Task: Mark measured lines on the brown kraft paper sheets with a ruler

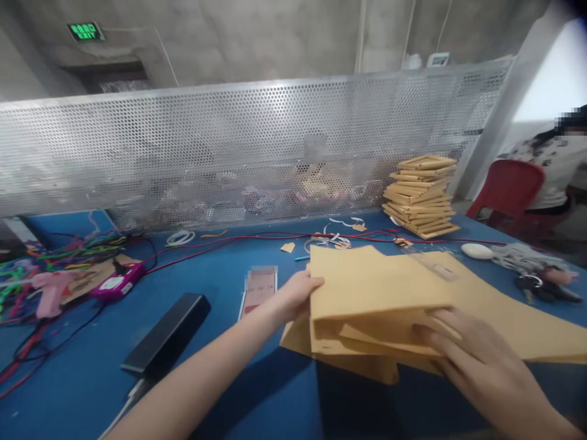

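On blue table (257, 397) | left hand (296, 296) and right hand (463, 348) both grip kraft paper stack (380, 287) | light, floppy, slippery sheets; best pinched at edges

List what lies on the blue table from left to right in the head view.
Tangle of coloured cords → magenta device → black box → phone → left hand → brown paper envelopes held by both hands → stack of wooden frames → white mouse → keys.
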